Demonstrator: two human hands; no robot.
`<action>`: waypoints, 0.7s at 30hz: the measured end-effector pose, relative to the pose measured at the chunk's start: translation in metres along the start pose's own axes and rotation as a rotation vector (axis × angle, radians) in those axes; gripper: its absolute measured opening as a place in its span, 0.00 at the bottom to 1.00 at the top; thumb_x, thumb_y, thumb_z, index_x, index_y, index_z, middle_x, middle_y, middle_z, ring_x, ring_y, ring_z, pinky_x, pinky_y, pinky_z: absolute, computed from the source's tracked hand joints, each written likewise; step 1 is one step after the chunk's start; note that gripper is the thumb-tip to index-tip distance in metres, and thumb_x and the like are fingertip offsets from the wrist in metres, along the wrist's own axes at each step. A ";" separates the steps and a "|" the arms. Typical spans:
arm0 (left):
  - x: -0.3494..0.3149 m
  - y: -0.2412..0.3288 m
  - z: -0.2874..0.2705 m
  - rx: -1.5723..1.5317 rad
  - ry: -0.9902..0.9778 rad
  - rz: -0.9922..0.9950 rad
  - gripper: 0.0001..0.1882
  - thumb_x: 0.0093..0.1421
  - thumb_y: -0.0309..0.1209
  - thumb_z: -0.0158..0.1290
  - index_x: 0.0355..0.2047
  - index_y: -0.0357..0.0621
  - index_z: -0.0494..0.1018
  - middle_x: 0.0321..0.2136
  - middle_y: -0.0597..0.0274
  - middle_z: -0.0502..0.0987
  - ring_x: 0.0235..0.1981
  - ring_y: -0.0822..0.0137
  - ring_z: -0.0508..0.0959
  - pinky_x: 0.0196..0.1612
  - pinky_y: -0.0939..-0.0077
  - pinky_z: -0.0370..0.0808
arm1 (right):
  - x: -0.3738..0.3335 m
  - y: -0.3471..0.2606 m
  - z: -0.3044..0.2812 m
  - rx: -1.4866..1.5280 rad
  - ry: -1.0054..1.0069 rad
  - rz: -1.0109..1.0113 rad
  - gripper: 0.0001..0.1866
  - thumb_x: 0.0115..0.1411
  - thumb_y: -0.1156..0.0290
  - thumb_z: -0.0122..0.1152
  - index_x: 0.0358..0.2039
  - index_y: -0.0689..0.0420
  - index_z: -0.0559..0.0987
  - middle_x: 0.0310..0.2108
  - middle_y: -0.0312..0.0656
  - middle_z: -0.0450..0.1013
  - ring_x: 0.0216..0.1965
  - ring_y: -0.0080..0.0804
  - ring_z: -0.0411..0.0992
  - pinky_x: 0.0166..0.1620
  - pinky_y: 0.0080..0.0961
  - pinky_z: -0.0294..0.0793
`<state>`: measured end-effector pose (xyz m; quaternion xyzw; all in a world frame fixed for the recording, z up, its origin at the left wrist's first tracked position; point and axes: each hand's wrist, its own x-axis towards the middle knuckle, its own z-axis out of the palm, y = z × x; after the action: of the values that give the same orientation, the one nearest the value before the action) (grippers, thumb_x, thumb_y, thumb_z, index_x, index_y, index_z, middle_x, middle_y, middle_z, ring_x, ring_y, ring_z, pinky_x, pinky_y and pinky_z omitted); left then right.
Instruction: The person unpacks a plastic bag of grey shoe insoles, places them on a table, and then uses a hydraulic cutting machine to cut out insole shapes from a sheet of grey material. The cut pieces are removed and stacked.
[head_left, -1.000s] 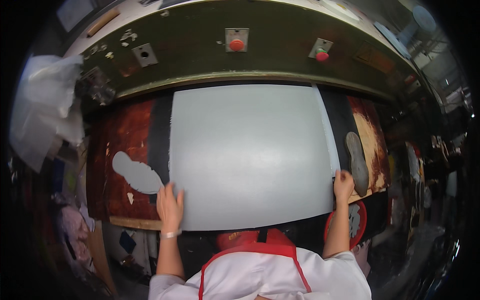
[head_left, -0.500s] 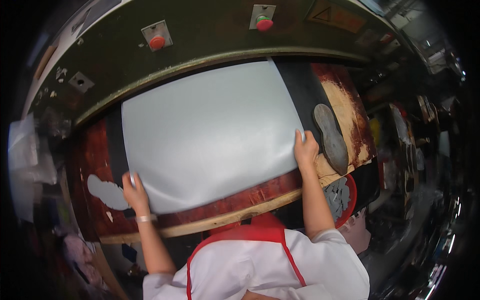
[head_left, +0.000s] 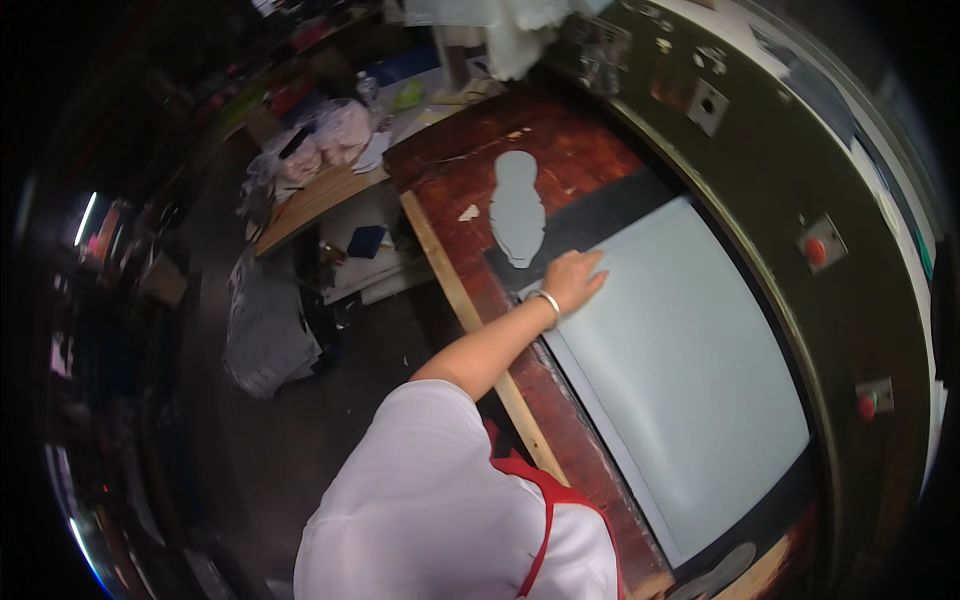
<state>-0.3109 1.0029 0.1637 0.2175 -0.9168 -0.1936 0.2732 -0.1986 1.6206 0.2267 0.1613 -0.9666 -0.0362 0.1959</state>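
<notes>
My left hand [head_left: 575, 281], with a bracelet at the wrist, rests on the near left corner of a large pale grey sheet [head_left: 690, 370]. Its fingers are stretched out over the surface and look a little apart. The sheet lies on a black mat [head_left: 625, 205] and bulges softly near its front edge. Beyond the hand, on the reddish-brown board, are grey sole-shaped pieces [head_left: 517, 205], seemingly stacked. A dark sole-shaped form [head_left: 730, 572] shows partly at the bottom edge. My right hand is out of the picture.
A dark green machine body [head_left: 770, 200] with red push buttons [head_left: 817, 250] runs along the board's far side. The reddish-brown board [head_left: 450, 165] has a light wooden front edge [head_left: 465, 300]. Leftward stands a side table with pink bundles [head_left: 340, 130] and a bottle [head_left: 366, 88].
The view has swung to the left. My left hand has gone from gripping the sheet's edge to lying over its corner. My right hand has left the picture.
</notes>
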 end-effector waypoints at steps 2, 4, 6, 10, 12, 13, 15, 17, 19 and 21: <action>0.001 0.000 0.001 -0.014 -0.015 0.022 0.17 0.56 0.38 0.55 0.43 0.43 0.74 0.30 0.54 0.78 0.35 0.55 0.76 0.39 0.62 0.74 | 0.015 -0.009 -0.011 0.059 -0.057 0.036 0.43 0.44 0.48 0.70 0.53 0.65 0.69 0.49 0.63 0.67 0.50 0.60 0.66 0.55 0.49 0.67; -0.001 0.000 0.002 -0.021 -0.033 0.015 0.17 0.55 0.38 0.55 0.42 0.42 0.73 0.30 0.54 0.78 0.35 0.56 0.76 0.38 0.62 0.74 | 0.025 -0.016 -0.021 0.118 0.104 -0.073 0.43 0.43 0.49 0.71 0.53 0.66 0.69 0.48 0.61 0.69 0.50 0.55 0.67 0.54 0.43 0.69; -0.004 0.001 0.004 -0.038 0.025 0.031 0.16 0.55 0.37 0.55 0.41 0.41 0.73 0.30 0.55 0.78 0.35 0.56 0.76 0.38 0.63 0.74 | 0.027 -0.021 -0.025 0.004 0.512 -0.439 0.43 0.44 0.51 0.72 0.54 0.67 0.68 0.46 0.59 0.71 0.50 0.51 0.67 0.53 0.38 0.70; -0.003 0.001 0.004 -0.066 0.039 0.023 0.16 0.55 0.36 0.56 0.40 0.40 0.73 0.29 0.54 0.78 0.34 0.56 0.76 0.37 0.63 0.74 | 0.030 -0.038 -0.016 0.781 -0.160 0.843 0.34 0.54 0.65 0.67 0.57 0.67 0.65 0.48 0.59 0.69 0.47 0.52 0.68 0.51 0.39 0.71; -0.001 -0.002 0.000 -0.113 -0.048 0.022 0.17 0.54 0.34 0.56 0.41 0.39 0.72 0.29 0.53 0.77 0.35 0.55 0.76 0.38 0.62 0.74 | 0.044 -0.057 -0.004 1.031 -0.183 0.709 0.36 0.54 0.62 0.64 0.60 0.64 0.62 0.53 0.59 0.65 0.52 0.53 0.65 0.55 0.41 0.66; 0.000 -0.004 -0.003 -0.124 -0.003 0.053 0.17 0.54 0.34 0.56 0.42 0.38 0.71 0.29 0.52 0.77 0.35 0.54 0.76 0.38 0.62 0.74 | 0.058 -0.071 0.004 1.149 -0.190 0.643 0.37 0.55 0.61 0.62 0.61 0.63 0.60 0.55 0.59 0.62 0.54 0.53 0.64 0.57 0.42 0.64; -0.001 -0.008 -0.011 -0.190 -0.078 0.126 0.19 0.54 0.34 0.56 0.43 0.37 0.70 0.29 0.51 0.77 0.35 0.53 0.76 0.38 0.61 0.74 | 0.075 -0.102 -0.002 1.331 -0.181 0.642 0.40 0.55 0.58 0.58 0.64 0.60 0.56 0.60 0.59 0.58 0.58 0.54 0.61 0.60 0.45 0.59; -0.006 -0.013 -0.020 -0.073 -0.204 0.154 0.24 0.54 0.35 0.57 0.48 0.36 0.68 0.27 0.51 0.78 0.32 0.53 0.77 0.36 0.61 0.74 | 0.101 -0.149 -0.002 1.530 -0.106 0.511 0.40 0.52 0.64 0.55 0.64 0.61 0.55 0.59 0.54 0.58 0.58 0.48 0.63 0.59 0.40 0.64; -0.013 -0.014 -0.023 -0.017 -0.201 0.158 0.25 0.54 0.36 0.57 0.49 0.36 0.69 0.25 0.54 0.77 0.31 0.56 0.76 0.34 0.64 0.74 | 0.136 -0.195 -0.001 1.738 -0.167 0.583 0.46 0.42 0.66 0.63 0.63 0.64 0.56 0.53 0.54 0.66 0.52 0.44 0.68 0.56 0.34 0.65; -0.016 -0.012 -0.022 -0.007 -0.129 0.217 0.25 0.54 0.33 0.57 0.51 0.36 0.68 0.24 0.55 0.76 0.29 0.57 0.74 0.32 0.64 0.73 | 0.178 -0.238 0.003 1.750 -0.296 0.561 0.45 0.43 0.66 0.64 0.62 0.63 0.58 0.47 0.51 0.71 0.49 0.37 0.71 0.51 0.28 0.69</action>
<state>-0.2825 0.9959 0.1692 0.1030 -0.9500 -0.1797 0.2335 -0.2837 1.3373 0.2573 0.0060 -0.6684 0.7341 -0.1194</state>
